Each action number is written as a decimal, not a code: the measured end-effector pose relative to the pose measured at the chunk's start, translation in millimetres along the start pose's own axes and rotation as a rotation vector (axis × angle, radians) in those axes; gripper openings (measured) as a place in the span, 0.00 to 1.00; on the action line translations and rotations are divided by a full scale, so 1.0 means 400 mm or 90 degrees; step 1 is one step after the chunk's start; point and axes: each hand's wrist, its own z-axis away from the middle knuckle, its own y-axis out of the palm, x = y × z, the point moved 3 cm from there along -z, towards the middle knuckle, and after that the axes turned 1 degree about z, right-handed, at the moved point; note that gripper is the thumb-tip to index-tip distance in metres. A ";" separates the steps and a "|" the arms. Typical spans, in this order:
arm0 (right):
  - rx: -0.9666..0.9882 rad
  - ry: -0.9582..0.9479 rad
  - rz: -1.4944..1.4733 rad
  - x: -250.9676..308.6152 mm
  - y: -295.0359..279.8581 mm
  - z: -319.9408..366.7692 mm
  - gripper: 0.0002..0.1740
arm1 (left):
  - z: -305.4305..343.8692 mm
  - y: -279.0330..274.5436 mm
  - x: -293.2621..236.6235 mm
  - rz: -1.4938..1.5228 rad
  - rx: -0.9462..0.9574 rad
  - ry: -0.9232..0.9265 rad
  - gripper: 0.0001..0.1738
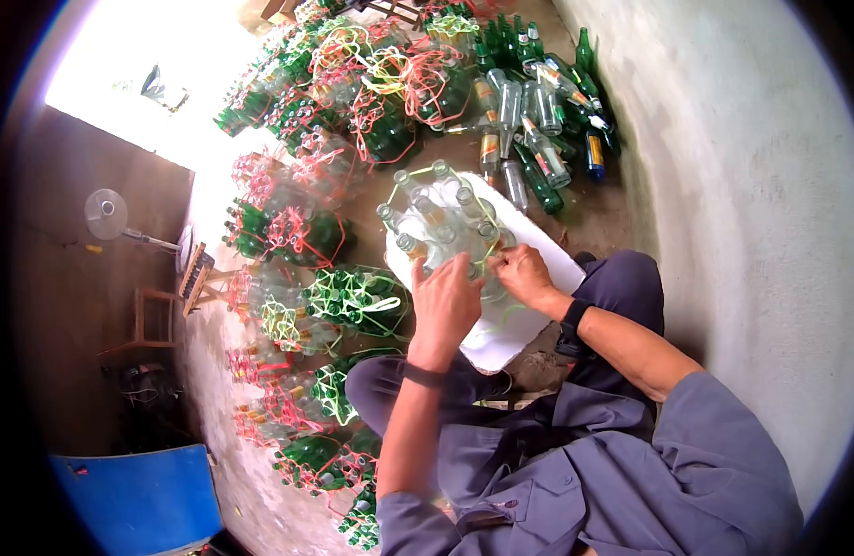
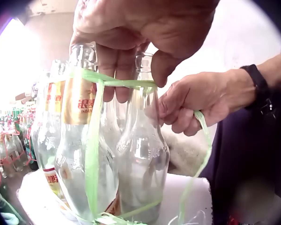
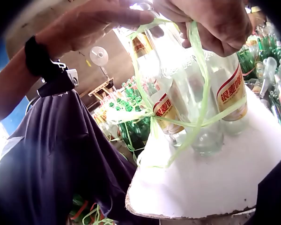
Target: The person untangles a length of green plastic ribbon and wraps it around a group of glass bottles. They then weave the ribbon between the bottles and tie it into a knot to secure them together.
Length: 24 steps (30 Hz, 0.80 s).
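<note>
A cluster of clear glass bottles (image 1: 445,236), several with gold and red labels, stands upright on a white board (image 1: 524,324). Light green plastic strap (image 2: 94,140) loops round the bottle necks and the lower bodies. My left hand (image 1: 448,301) reaches over the near bottles, its straight fingers (image 2: 124,75) down between two necks behind the strap, thumb beside a neck. Close by on the right, my right hand (image 1: 524,276) has its fingers curled round the strap at neck height. A length of strap (image 2: 203,154) hangs from that fist toward the board.
Bundles of green and clear bottles (image 1: 353,296) tied with red and green strap line the floor on the left. Loose bottles (image 1: 543,148) lie and stand at the back by the wall (image 1: 723,139). A fan (image 1: 107,215) and a blue panel (image 1: 140,500) are far left.
</note>
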 end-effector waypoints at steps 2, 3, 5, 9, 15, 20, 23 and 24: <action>0.012 0.032 0.019 0.000 0.001 -0.004 0.19 | -0.009 -0.010 -0.002 -0.021 0.000 0.030 0.22; 0.027 0.060 0.038 0.010 -0.002 -0.002 0.18 | -0.016 -0.016 -0.001 -0.020 0.002 0.030 0.22; 0.042 0.105 0.036 0.031 -0.014 0.003 0.21 | -0.039 -0.020 0.001 -0.024 0.097 0.060 0.21; 0.065 0.163 0.056 0.039 -0.026 -0.003 0.24 | -0.070 -0.030 -0.011 0.028 0.105 0.087 0.23; 0.139 0.227 0.058 0.035 -0.030 -0.014 0.26 | -0.110 -0.028 0.007 0.033 0.338 -0.026 0.27; 0.110 0.230 0.060 0.036 -0.026 -0.014 0.28 | -0.113 -0.020 0.020 0.010 0.325 0.048 0.27; 0.094 0.234 0.047 0.036 -0.032 -0.005 0.28 | -0.097 -0.008 0.024 0.006 0.274 0.112 0.26; 0.088 0.230 0.043 0.038 -0.034 -0.005 0.29 | -0.097 -0.014 0.017 0.001 0.235 0.142 0.26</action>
